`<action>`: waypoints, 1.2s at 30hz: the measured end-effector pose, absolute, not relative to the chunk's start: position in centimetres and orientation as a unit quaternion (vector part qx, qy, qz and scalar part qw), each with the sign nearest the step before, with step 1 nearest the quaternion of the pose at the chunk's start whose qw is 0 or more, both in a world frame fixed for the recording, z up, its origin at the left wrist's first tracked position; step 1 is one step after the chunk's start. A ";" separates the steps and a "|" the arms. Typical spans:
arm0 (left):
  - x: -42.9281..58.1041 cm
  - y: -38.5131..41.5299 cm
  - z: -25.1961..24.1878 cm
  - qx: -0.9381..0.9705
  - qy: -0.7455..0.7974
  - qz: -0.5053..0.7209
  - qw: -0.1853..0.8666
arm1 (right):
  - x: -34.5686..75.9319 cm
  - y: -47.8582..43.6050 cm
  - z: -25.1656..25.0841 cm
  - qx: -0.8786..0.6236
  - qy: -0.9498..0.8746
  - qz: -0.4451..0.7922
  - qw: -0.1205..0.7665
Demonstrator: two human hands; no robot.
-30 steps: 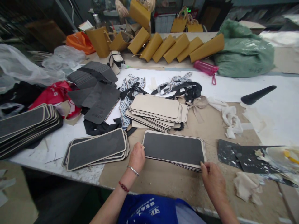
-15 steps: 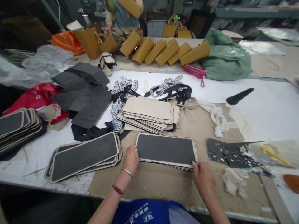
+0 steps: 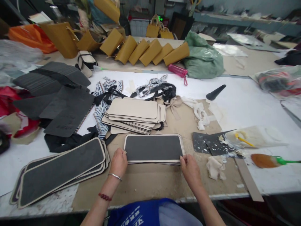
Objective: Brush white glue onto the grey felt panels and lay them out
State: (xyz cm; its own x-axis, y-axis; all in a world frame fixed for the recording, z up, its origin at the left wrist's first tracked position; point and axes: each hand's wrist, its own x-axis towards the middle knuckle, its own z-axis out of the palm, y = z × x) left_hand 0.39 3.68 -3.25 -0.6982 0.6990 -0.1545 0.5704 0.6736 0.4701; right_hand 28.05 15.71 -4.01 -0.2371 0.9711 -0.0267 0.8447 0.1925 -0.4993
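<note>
In the lower middle of the frame, a dark panel with a pale border (image 3: 152,148) lies at the top of a small pile, with edges of the panels under it (image 3: 170,163) peeping out along its lower right side. The left hand (image 3: 118,161) pinches its left end, thumb and fingers closed on the rim; the right hand (image 3: 191,169) has its fingers drawn together on the lower right corner. Whether the panel is lifted slightly off the pile cannot be told.

Since the earlier views, the camera has swung toward the right: the overlapping dark panels (image 3: 62,172) now sit at the lower left, and the green handle of the orange-brown brush (image 3: 263,160) has come into sight at the right. Both hands keep the same hold on the panel, so the work seems to be at the same steadying or squaring stage. The pale panels (image 3: 133,108), stacked unevenly on the tabletop (image 3: 277,180) just above the pile, look undisturbed.
</note>
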 end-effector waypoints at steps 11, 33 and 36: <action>0.4 3.8 -2.8 0.355 0.899 0.181 0.180 | 28.1 15.5 -3.9 -0.605 -0.749 0.223 0.153; -0.4 3.5 -2.9 0.341 0.891 0.211 0.214 | 28.2 16.1 -4.0 -0.598 -0.762 0.220 0.113; -0.4 3.5 -3.0 0.335 0.891 0.216 0.218 | 28.1 16.1 -4.0 -0.598 -0.764 0.215 0.109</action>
State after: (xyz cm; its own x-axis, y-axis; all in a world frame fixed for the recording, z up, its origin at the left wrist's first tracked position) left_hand -0.45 3.49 -2.96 -0.6809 0.6907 -0.2435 0.5020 0.6822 0.5316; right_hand 28.13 16.14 -4.01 -0.2608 0.9610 -0.0916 0.8673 0.1916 -0.4594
